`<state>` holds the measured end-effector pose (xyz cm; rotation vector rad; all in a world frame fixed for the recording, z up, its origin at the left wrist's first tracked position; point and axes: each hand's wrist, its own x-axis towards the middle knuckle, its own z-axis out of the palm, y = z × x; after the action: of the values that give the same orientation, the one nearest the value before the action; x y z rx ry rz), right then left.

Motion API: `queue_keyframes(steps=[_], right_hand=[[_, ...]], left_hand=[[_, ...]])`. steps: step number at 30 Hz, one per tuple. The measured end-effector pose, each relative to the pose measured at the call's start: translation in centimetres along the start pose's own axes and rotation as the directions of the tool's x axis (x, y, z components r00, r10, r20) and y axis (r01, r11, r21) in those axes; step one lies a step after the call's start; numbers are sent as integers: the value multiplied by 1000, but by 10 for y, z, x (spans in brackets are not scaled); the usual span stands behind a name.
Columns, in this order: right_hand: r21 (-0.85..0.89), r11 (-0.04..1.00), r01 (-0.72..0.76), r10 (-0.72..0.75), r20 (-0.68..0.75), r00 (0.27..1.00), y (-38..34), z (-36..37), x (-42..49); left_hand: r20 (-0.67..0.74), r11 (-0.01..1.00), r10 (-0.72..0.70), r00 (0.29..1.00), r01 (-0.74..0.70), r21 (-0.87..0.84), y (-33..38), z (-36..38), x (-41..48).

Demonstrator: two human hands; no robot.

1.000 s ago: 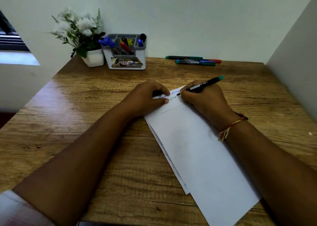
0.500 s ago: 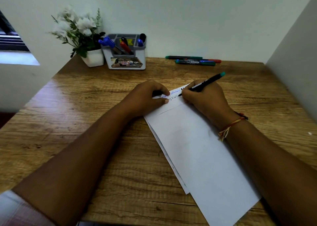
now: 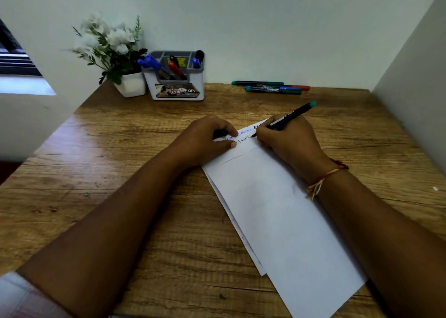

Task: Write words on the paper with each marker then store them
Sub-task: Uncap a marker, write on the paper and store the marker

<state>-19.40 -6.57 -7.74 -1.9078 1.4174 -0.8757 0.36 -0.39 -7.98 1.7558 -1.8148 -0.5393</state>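
White paper sheets (image 3: 277, 209) lie stacked slantwise on the wooden table (image 3: 108, 172). Blue and dark handwriting runs along the top edge. My right hand (image 3: 287, 141) grips a black marker with a green end (image 3: 294, 113), and its tip touches the paper at the second written line. My left hand (image 3: 205, 141) rests on the paper's upper left corner with fingers curled round a small dark cap (image 3: 220, 133), thumb pressed on the sheet. Most of the cap is hidden.
A grey-and-white marker holder (image 3: 176, 85) with blue, red and black markers stands at the back by the wall. Beside it is a white pot of flowers (image 3: 131, 84). Several loose markers (image 3: 272, 88) lie at the back right. Walls close in on the left and right.
The marker tip has crept rightward along the line as more letters appear, and the right hand shifted slightly with it. The left hand has stayed put.
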Motion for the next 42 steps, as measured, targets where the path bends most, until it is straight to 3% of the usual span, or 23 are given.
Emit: queue_keyframes(steps=[26, 34, 42], right_hand=[[-1, 1000, -25, 25, -52, 998, 1, 1, 1], [16, 999, -37, 36, 30, 999, -3, -3, -2], [3, 999, -51, 51, -14, 999, -3, -6, -1]], left_hand=[[-2, 1000, 6, 1000, -6, 1, -1, -1, -1], [-7, 1000, 5, 1000, -5, 18, -2, 0, 1], [-3, 1000, -6, 1000, 6, 6, 1, -1, -1]])
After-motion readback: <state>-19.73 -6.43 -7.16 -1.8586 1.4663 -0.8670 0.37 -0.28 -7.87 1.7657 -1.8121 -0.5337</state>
